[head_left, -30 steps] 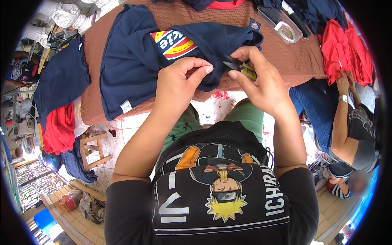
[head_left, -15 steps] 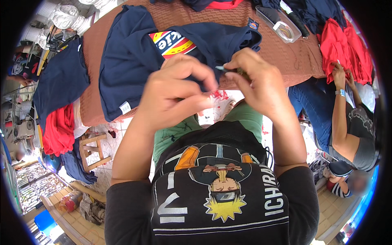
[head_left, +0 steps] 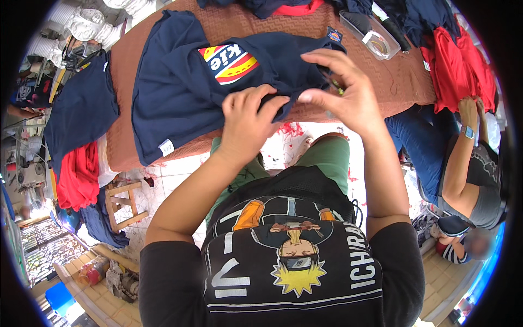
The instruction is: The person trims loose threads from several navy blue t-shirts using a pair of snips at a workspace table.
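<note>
A navy garment (head_left: pixel 169 98) with a bright printed patch (head_left: pixel 229 62) is spread over the padded table in front of me. My left hand (head_left: pixel 248 122) is closed on its near edge, fingertips on top of the cloth. Beside it, my right hand (head_left: pixel 351 92) has thumb and forefinger curved apart, the thumb tip close to the same edge. Tucked in that hand is a small dark and yellow-green tool (head_left: pixel 339 87), mostly hidden; its exact kind does not show. A small label (head_left: pixel 334 35) sticks up at the garment's far right corner.
The brown padded table cover (head_left: pixel 122 136) carries a clear plastic container (head_left: pixel 378 46) at the far right. Navy cloth (head_left: pixel 81 109) hangs at the left. A co-worker's hands (head_left: pixel 468 109) handle red cloth (head_left: pixel 457 65) at the right. A wooden stool (head_left: pixel 128 204) stands lower left.
My left hand has gone from raised over the near edge down onto the garment's edge. My right hand has spread its thumb and forefinger, and the cloth near them has shifted.
</note>
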Motion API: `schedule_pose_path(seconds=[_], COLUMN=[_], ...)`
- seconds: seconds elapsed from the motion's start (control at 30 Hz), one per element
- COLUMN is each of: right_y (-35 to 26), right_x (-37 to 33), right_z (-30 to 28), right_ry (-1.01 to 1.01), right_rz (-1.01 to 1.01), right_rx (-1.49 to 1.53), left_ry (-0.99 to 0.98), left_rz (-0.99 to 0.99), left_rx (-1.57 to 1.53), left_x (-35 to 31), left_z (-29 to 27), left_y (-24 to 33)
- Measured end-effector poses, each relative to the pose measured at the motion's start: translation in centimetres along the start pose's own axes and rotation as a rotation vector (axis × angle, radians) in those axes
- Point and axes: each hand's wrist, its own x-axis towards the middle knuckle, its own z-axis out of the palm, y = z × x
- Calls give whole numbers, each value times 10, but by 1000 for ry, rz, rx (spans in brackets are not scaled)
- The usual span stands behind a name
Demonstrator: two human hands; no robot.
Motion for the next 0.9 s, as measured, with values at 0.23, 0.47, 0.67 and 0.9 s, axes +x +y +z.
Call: schedule_pose_path(seconds=[0.23,0.47,0.67,0.9], right_y=[26,16,27,-20], right_x=[29,71,77,104], right_z=[27,7,10,-69], right_ry=[-107,-269,-297,-138], right_rz=[107,385,341,-46], right_rx=[203,438,378,-54], left_ry=[344,182,219,165], left_rz=[-353,-867,-901,-197], left_rx=[-767,-1367,-1435,-676], left_x=[63,59,59,75], left_z=[-63,-55,-47,-64], left_y=[-30,-59,-61,-17])
